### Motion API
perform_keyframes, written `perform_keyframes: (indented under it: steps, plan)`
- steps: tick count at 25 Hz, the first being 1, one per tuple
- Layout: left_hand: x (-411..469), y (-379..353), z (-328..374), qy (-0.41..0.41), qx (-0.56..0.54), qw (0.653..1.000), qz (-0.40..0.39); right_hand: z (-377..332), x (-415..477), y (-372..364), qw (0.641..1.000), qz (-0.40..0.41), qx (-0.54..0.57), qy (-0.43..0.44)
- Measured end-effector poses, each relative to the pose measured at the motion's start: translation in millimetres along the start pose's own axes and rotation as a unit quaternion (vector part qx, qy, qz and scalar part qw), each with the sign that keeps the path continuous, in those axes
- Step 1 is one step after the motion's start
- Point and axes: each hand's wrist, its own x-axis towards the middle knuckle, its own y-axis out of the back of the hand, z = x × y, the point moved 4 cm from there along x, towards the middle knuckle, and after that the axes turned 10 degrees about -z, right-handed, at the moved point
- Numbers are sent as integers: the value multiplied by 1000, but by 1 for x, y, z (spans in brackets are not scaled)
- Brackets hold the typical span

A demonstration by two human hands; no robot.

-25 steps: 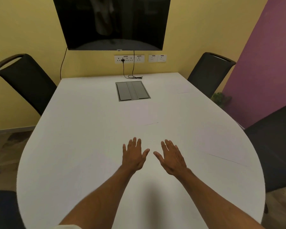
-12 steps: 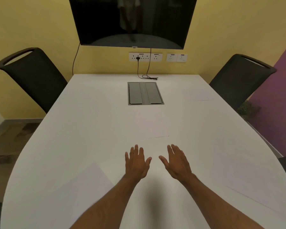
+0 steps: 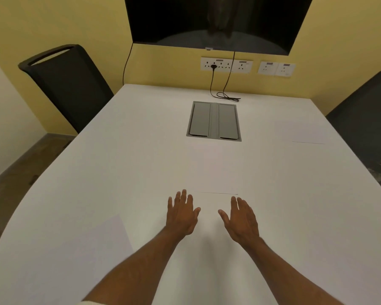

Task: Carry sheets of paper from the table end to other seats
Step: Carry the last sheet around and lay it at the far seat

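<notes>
White sheets of paper lie flat on the white table [image 3: 97, 172] and are hard to tell from it. One sheet [image 3: 220, 172] lies in the middle, its near edge just beyond my fingertips. Another sheet [image 3: 304, 130] lies at the far right by a chair, and a third sheet [image 3: 110, 243] lies near left. My left hand [image 3: 180, 213] and my right hand [image 3: 240, 219] stretch out side by side over the table, fingers straight, holding nothing.
A grey cable hatch [image 3: 213, 121] is set into the table's far middle, with a black cable [image 3: 227, 96] behind it. Black chairs stand at the far left [image 3: 68, 84] and far right [image 3: 365, 124]. A dark screen [image 3: 218, 20] hangs on the yellow wall.
My view has turned left and moved closer to the table's far end. Both hands stay open and side by side, now nearer the middle sheet's edge.
</notes>
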Motion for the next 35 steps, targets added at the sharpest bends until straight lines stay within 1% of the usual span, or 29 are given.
perform_keyframes:
  steps: [4, 9, 12, 14, 17, 21, 23, 25, 27, 28, 29, 33, 34, 35]
  plan:
    - [46, -13, 8, 2, 11, 1000, -2, 6, 44, -10, 1000, 19, -20, 1]
    - [106, -36, 8, -6, 5, 1000, -25, 15, 93, -25, 1000, -13, 10, -11]
    - [133, -46, 6, -7, -8, 1000, -29, 20, 116, -27, 1000, -5, 5, -20]
    - [144, -54, 3, -9, -15, 999, -27, 19, 130, -29, 999, -20, 26, -24]
    - [149, -66, 2, -13, 4, 1000, -8, 16, 141, -32, 993, -48, 98, -49]
    - [152, -72, -2, -22, 20, 999, 29, 13, 150, -30, 992, -1, 105, -73]
    - [151, -71, -3, -24, 28, 998, 41, 17, 156, -25, 985, 28, 140, -99]
    - [149, -71, -3, -23, 30, 998, 51, 24, 162, -23, 961, 51, 220, -159]
    - [145, -71, -5, -21, 32, 997, 66, 32, 167, -24, 917, 64, 326, -220]
    - [142, -71, -6, -23, 31, 997, 73, 36, 169, -25, 898, 69, 370, -230]
    - [140, -72, -7, -26, 29, 996, 79, 39, 170, -27, 885, 75, 398, -228]
    - [128, -70, -12, -53, 11, 994, 94, 48, 166, -28, 858, 98, 456, -215]
    - [125, -68, -14, -54, -19, 994, 91, 50, 163, -28, 842, 99, 486, -213]
    - [122, -63, -16, -38, -75, 992, 92, 52, 158, -28, 820, 100, 522, -214]
